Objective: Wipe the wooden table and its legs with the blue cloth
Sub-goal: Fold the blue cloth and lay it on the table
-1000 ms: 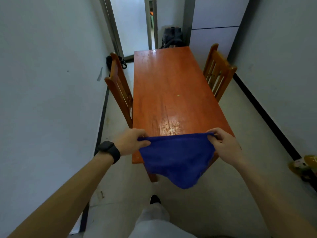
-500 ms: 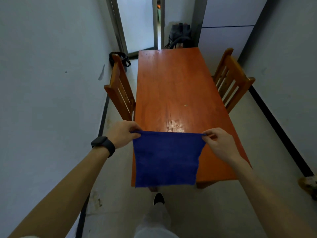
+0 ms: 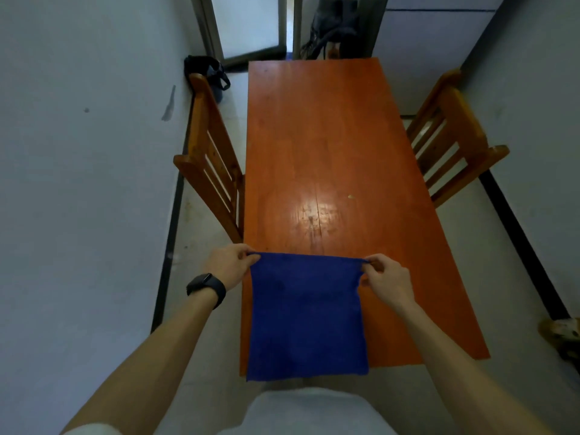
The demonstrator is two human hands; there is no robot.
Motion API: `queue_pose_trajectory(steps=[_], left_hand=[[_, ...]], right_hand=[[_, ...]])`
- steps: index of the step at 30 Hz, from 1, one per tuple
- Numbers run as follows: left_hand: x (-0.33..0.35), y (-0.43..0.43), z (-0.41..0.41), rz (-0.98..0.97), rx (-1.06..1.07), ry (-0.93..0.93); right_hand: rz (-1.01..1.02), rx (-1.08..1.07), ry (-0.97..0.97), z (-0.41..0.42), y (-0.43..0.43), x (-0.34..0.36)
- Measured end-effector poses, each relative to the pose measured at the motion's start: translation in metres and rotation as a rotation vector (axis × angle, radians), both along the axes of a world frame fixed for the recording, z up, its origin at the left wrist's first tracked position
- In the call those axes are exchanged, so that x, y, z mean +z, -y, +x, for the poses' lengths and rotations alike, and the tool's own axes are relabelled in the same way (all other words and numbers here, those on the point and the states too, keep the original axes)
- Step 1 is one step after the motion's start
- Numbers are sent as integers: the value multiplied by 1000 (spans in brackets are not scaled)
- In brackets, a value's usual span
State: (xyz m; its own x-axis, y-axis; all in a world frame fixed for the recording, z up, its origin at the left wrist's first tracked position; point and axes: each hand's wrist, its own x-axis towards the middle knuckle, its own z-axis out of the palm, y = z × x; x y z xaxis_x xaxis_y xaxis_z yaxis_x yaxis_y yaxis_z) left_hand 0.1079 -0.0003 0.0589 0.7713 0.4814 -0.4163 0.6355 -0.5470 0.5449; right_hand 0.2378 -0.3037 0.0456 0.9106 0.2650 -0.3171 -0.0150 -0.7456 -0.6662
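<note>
Wooden table (image 3: 320, 146), blue cloth (image 3: 306, 315) hanging between pinching hands

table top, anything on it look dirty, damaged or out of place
Yes, a little. A small pale speck lies on the wooden table, just right of the glare. Smudgy marks show in that shiny patch, just beyond the blue cloth. Nothing looks spilled or broken.

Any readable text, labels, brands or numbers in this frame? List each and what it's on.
No readable text anywhere.
The watch: face dark, blank.
The blue cloth, table, left chair, right chair: no print visible.
The far bag and floor bag: too blurred to tell.
</note>
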Motion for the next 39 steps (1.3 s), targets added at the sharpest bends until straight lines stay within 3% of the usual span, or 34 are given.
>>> queue_pose_trajectory(steps=[8,15,27,33,39], left_hand=[[3,-13,40,-157,182,149],[2,-24,40,-304,209,156],[-53,53,-81,-652,617,-5],[-85,69,-117,-472,461,-145],[-90,80,-116,-345,354,-164]], right_hand=[[129,-131,35,32,-25,3],[139,-124,23,46,-33,2],[3,-195,-237,-82,20,-41],[-32,-222,-264,-115,31,-64],[-84,-218,-199,-124,32,-76]])
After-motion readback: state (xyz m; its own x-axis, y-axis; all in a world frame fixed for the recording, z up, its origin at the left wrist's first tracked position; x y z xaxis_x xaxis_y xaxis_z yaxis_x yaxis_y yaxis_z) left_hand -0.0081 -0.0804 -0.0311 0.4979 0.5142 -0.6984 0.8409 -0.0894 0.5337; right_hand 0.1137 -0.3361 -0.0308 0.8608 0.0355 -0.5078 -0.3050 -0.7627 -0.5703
